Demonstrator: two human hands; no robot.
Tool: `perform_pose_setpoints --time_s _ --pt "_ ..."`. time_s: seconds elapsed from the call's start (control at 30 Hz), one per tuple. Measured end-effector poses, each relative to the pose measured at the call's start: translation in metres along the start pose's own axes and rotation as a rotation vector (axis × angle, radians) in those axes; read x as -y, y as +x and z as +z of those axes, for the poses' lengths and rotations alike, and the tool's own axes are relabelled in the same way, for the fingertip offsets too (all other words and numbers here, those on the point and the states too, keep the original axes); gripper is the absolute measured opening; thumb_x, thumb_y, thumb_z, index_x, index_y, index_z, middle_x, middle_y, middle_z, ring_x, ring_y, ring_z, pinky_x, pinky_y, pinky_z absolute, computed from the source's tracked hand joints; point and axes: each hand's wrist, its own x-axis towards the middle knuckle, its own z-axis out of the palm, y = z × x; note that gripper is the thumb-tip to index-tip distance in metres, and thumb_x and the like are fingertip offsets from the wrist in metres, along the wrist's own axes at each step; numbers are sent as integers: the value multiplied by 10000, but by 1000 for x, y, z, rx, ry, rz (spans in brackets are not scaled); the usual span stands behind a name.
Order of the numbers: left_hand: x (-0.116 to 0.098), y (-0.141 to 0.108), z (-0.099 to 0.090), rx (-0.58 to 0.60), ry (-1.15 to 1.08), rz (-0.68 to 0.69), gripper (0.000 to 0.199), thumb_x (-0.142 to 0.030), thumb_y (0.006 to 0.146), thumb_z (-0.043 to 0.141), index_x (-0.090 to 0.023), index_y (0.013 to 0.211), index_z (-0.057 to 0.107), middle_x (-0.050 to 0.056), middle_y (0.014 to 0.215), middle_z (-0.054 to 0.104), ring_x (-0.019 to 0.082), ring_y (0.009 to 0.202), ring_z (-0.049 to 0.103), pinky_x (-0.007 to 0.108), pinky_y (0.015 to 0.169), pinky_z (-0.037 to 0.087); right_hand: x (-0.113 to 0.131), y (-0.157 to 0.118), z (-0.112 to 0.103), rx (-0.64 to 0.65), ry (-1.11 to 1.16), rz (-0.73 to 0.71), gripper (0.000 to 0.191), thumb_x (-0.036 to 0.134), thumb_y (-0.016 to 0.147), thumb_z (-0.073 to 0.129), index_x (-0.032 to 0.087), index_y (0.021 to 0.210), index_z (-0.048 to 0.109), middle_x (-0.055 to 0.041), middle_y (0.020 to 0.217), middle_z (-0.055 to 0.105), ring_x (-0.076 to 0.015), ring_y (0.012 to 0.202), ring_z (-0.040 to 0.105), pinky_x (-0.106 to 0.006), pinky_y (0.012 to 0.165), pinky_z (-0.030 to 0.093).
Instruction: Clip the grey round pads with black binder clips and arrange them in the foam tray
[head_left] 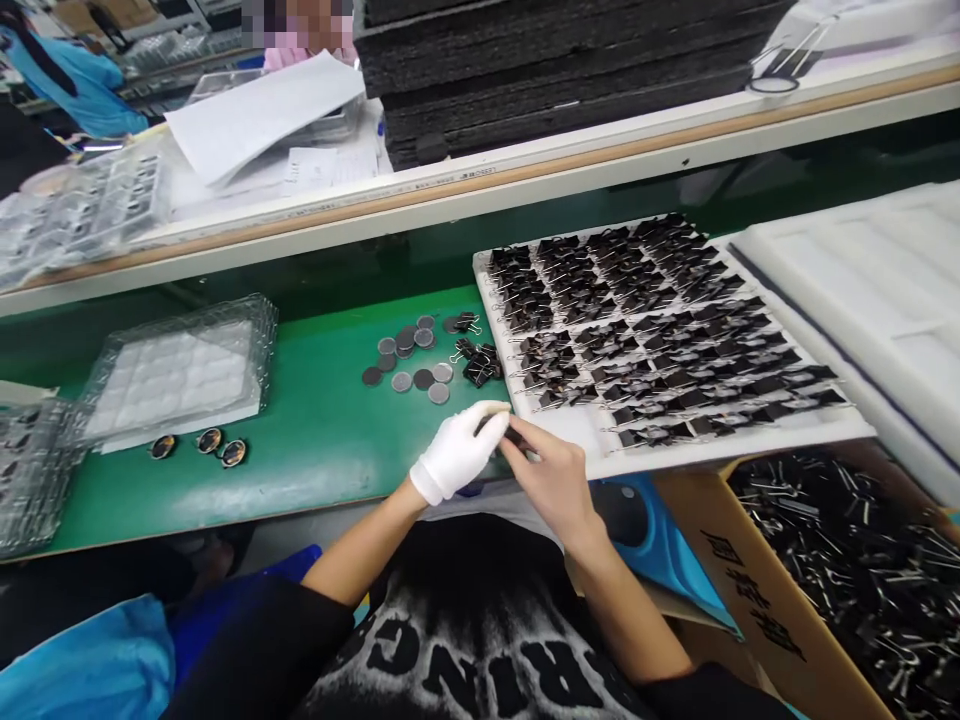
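Note:
My left hand [459, 452], in a white glove, and my bare right hand [551, 475] meet at the front edge of the green table, left of the white foam tray [551, 432]. Both are closed round a small dark item [514, 434], mostly hidden by the fingers. Rows of black binder clips [660, 320] stand on the tray. Just beyond my hands lies a small pile of loose black clips [480, 362]. Several round grey discs [424, 379] are scattered on the green table [322, 430] to the left of that pile.
Clear plastic trays [180, 370] are stacked at the left, near three small round parts [234, 453]. A cardboard box of clips [855, 560] stands at the lower right. Black foam sheets [555, 60] are piled on the shelf [450, 185]. Two other people are beyond it.

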Motion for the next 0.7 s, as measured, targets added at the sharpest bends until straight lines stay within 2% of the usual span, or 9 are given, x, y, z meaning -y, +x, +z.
perform_pose_setpoints --time_s 0.07,0.17,0.23,0.33,0.43,0.53,0.63,0.7 --pt "16 -3 -3 -76 88 -41 318 -355 1043 427 -251 1137 713 19 967 776 163 848 721 290 820 569 2 -3 1 -5 -74 0 272 350 965 606 258 1175 753 -50 1095 794 -231 846 760 -376 854 620" --pt "43 -7 -8 -201 325 19 283 -310 1036 464 -253 1066 739 30 967 774 167 890 723 290 858 554 -12 -7 -22 27 -252 29 289 376 988 560 231 1164 737 -86 1109 776 -258 914 746 -411 888 594" --pt "60 -9 -13 -217 528 41 269 -341 1029 494 -262 1097 742 52 997 763 184 873 720 307 841 541 -28 -7 -44 101 -421 74 319 341 988 518 195 1194 712 -123 1115 743 -278 943 723 -427 874 574" --pt "78 -12 -17 -211 759 -29 313 -434 1018 504 -281 1174 727 74 1044 734 197 750 697 326 731 512 -51 -1 -66 273 -557 106 335 279 954 507 163 1206 696 -141 1096 695 -284 965 698 -418 873 548" --pt "86 -16 -18 -320 767 -82 388 -462 1027 468 -275 1298 674 91 1154 707 204 786 703 328 741 503 -62 11 -73 448 -545 110 280 299 931 544 193 1140 698 -109 1064 685 -271 981 692 -396 882 533" --pt "90 -24 -18 -425 666 -45 399 -433 1039 446 -245 1318 662 96 1195 705 214 916 714 331 844 511 -65 18 -76 530 -540 109 196 322 903 567 227 1035 676 -79 1034 705 -263 944 700 -377 833 522" --pt "99 -38 -28 -518 603 -23 374 -384 1032 468 -219 1302 667 113 1206 704 219 1029 698 339 932 502 -63 16 -81 527 -582 126 150 358 888 564 261 973 641 -56 943 736 -270 847 707 -370 735 509" --pt "111 -52 -45 -609 609 -41 364 -359 1015 498 -203 1300 661 132 1212 695 230 1103 670 359 986 484 -54 12 -84 434 -647 100 167 394 902 529 271 964 625 -68 907 737 -296 811 700 -390 696 498"
